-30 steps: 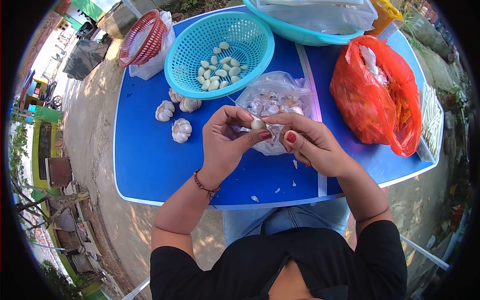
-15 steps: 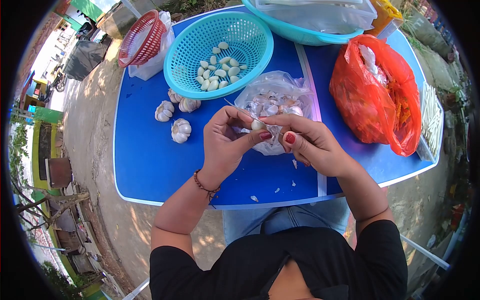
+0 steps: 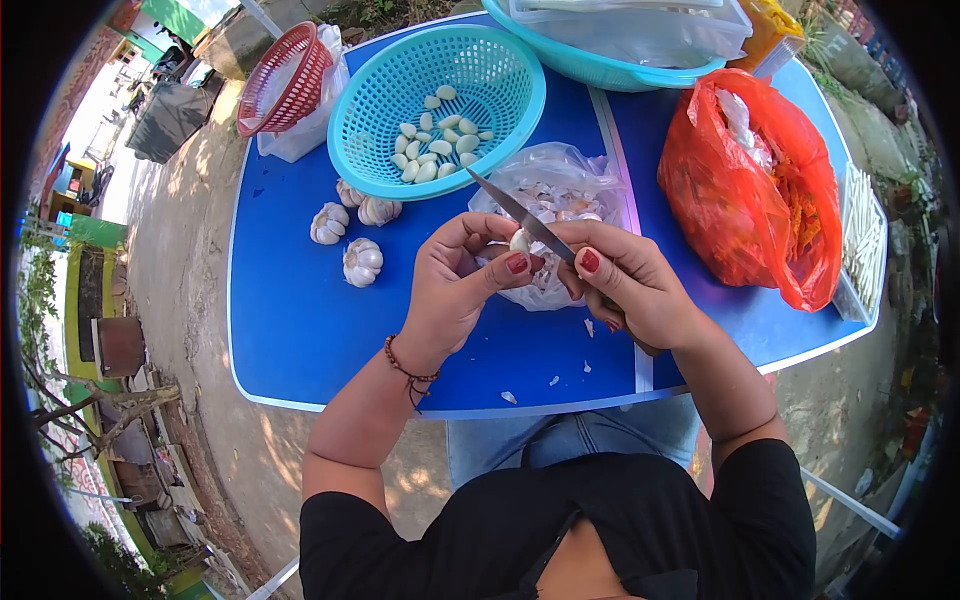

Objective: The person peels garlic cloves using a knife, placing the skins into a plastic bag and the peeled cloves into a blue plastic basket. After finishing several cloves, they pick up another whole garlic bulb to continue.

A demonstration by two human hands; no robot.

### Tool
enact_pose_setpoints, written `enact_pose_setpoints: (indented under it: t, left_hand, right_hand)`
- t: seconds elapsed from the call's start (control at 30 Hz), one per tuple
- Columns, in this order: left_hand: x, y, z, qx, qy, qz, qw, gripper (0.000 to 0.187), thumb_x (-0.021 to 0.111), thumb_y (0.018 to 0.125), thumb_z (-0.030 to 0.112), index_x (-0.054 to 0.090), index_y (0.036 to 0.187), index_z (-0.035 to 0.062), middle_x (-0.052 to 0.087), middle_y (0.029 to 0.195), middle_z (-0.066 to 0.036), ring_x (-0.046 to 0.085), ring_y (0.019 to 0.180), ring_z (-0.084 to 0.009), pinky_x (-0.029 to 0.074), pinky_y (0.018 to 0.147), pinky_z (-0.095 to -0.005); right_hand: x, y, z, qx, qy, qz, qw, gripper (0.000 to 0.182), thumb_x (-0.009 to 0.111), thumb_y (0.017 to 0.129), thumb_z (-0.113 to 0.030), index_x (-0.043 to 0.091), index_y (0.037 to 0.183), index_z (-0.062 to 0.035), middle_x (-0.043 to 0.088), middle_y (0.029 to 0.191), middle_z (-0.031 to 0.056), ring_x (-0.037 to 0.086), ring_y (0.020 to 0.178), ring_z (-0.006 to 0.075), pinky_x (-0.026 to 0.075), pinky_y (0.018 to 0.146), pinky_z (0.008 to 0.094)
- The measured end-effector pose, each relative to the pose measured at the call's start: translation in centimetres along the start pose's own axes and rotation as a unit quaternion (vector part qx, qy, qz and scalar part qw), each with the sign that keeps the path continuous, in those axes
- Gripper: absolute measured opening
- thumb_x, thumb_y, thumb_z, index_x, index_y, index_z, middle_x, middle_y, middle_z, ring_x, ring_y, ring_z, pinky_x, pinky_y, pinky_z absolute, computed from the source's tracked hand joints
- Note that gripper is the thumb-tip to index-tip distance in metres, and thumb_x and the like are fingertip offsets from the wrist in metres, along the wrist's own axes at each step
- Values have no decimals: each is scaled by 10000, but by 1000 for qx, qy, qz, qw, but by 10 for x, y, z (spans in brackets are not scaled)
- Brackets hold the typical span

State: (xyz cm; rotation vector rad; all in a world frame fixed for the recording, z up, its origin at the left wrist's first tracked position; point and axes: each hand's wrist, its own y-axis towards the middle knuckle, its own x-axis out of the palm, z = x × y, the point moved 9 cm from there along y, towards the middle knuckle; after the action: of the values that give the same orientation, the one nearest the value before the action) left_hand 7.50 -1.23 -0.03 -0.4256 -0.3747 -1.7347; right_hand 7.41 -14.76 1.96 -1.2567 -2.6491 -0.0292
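My left hand (image 3: 462, 275) pinches a pale garlic clove (image 3: 520, 240) between thumb and fingers. A knife (image 3: 525, 215) is gripped in my right hand (image 3: 630, 280), its blade slanting up and left across the clove. Beneath both hands sits a clear plastic bag (image 3: 555, 175) with garlic skins and some cloves in it. Left of my left hand lie several whole garlic bulbs (image 3: 362, 262). Behind them stands a turquoise basket (image 3: 345, 150) with peeled garlic cloves (image 3: 440, 147) in its bottom.
On the right of the blue table (image 3: 320, 350) rests a red plastic bag (image 3: 700, 190), beside a container of white sticks (image 3: 862, 240). A red basket (image 3: 285, 85) leans at the back left. Another turquoise basin (image 3: 600, 70) holds clear plastic containers. Skin scraps (image 3: 508, 397) lie near the front edge.
The knife blade has turned so its broad side shows above the clove. My right hand has tilted slightly, while my left keeps its pinch on the clove.
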Motion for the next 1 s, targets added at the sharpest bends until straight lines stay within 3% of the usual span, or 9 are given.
enact_pose_setpoints:
  t: [0.27,0.47,0.83,1.0]
  left_hand:
    - [2,0,-6,-41,-80,-28,996,290,652,864,88,549,1115,-14,641,959,-103,659,878,-169,569,756,-264]
    - [5,-2,-9,-54,-98,-51,992,260,562,911,63,504,1153,-15,608,1060,-154,663,896,-201,581,748,-259]
    - [8,-1,-5,-52,-64,-37,996,298,652,860,74,539,1122,-14,628,1030,-128,650,932,-186,571,795,-284]
    - [4,0,-1,-26,-55,-17,998,303,680,835,60,546,1099,-6,619,1032,-114,631,955,-160,565,810,-288]
  right_hand:
    - [-4,-1,-2,-20,10,21,1000,361,450,987,-240,503,1313,-95,505,762,8,405,482,8,321,425,156]
    - [-6,-1,-3,-28,11,35,999,355,444,990,-234,503,1317,-110,497,776,12,386,475,5,302,418,156]
    - [-10,-1,-7,-56,-4,58,997,377,451,988,-271,480,1327,-107,469,733,-14,377,493,6,275,438,167]
    - [4,-4,-12,-31,6,-7,999,439,472,974,-294,418,1367,-107,509,776,-5,418,581,21,319,506,178]
